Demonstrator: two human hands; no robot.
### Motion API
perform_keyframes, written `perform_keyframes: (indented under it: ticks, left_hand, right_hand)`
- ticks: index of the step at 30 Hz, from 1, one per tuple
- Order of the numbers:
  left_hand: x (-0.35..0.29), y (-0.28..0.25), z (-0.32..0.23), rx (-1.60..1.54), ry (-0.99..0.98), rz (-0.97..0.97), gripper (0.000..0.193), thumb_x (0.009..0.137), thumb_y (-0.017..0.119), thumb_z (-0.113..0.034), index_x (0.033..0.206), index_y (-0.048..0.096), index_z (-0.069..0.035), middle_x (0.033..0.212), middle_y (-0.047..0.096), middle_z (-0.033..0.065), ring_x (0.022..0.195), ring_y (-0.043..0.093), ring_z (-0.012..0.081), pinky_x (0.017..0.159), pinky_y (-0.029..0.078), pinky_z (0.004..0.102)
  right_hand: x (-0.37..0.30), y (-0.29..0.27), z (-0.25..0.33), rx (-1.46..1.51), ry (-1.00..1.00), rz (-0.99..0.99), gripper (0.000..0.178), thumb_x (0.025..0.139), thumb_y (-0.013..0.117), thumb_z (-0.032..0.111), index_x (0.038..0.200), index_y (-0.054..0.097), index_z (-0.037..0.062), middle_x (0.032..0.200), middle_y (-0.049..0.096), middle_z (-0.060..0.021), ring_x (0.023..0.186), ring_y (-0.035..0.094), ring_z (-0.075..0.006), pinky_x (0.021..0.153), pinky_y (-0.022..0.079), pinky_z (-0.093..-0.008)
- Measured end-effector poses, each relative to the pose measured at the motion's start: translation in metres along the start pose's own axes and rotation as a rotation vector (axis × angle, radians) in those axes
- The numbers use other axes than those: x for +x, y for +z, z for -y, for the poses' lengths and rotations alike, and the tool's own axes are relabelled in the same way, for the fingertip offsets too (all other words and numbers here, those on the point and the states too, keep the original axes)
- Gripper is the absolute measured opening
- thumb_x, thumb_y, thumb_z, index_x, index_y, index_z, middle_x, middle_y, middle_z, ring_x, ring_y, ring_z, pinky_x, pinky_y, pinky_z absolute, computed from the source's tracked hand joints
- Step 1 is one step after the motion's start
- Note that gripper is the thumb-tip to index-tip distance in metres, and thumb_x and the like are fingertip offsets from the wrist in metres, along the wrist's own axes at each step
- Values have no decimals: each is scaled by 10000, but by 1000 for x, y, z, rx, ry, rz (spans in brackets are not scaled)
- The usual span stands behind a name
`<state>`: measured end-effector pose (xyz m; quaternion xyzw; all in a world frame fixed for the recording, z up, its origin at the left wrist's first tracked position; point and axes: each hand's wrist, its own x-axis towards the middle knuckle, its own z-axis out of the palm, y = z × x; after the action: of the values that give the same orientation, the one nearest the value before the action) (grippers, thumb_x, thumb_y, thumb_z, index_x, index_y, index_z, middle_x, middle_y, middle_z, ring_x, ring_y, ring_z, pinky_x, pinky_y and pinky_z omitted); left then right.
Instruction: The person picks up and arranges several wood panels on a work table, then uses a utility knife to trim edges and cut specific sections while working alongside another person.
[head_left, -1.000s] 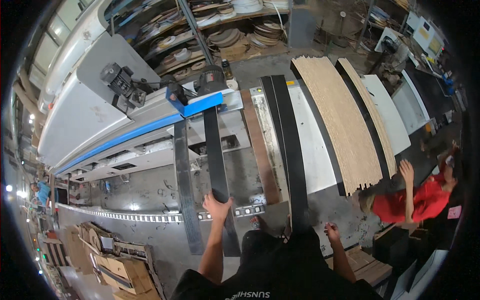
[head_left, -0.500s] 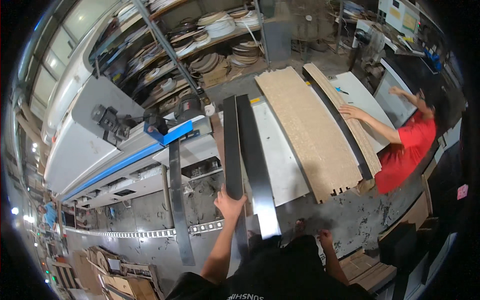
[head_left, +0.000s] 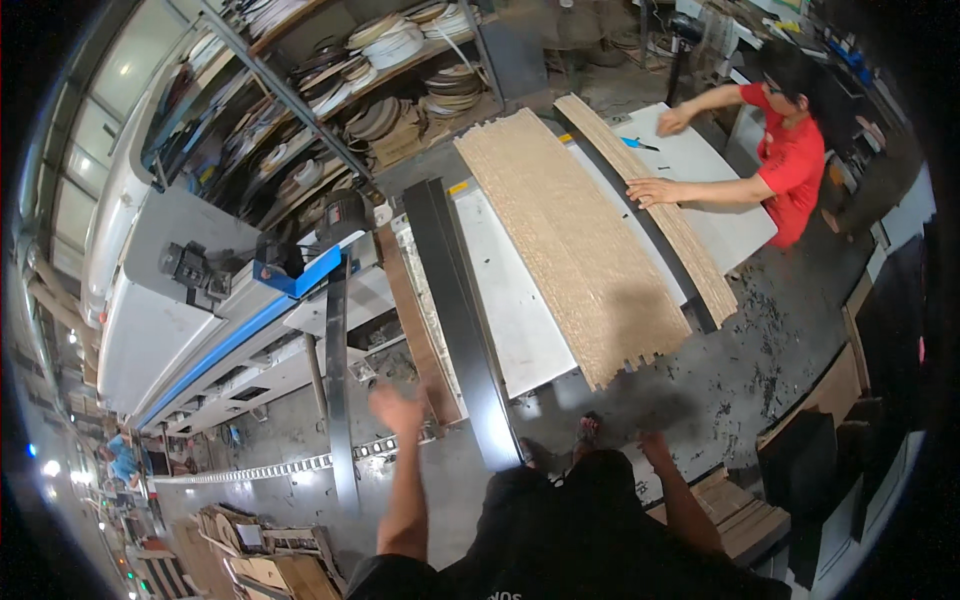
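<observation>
Standing at the near end of a big white tabletop (head_left: 500,300), the person is seen from above. A long dark panel (head_left: 455,310) is laid along the tabletop, running from 12 o'clock down to 6 o'clock. A wide pale chipboard sheet (head_left: 575,240) is laid just beside it, at 2 o'clock. The left hand (head_left: 397,408) is raised near the panel's low end, at 9 o'clock from it; the fingers look spread and nothing seems to be held, though the hand is blurred. The right hand (head_left: 652,438) is low at 4 o'clock, and its fingers cannot be made out. The panel is probably being lined up. A firm grip on its near end would be needed next.
</observation>
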<state>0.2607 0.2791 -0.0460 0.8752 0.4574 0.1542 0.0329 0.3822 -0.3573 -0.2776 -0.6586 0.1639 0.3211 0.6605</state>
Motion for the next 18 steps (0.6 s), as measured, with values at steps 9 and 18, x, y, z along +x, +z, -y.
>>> perform_keyframes:
  ticks: [9, 18]
  left_hand:
    - [-4, -40, 283, 94, -384, 390, 1340, 663, 927, -591, 1649, 216, -25, 1566, 444, 303, 1444, 457, 467, 1167, 407, 548]
    - [-34, -31, 192, -300, -383, 136, 975, 623, 915, -396, 1417, 563, 48, 1303, 658, 277, 1199, 634, 446, 1059, 495, 495]
  right_hand:
    - [-62, -55, -35, -823, -117, 123, 389, 1040, 669, 402, 1208, 680, 51, 1033, 701, -95, 933, 690, -244, 815, 575, -424]
    - [-112, -72, 2, -947, -141, 148, 290, 971, 728, 261, 1181, 720, 61, 1020, 733, -119, 898, 725, -243, 805, 607, -430]
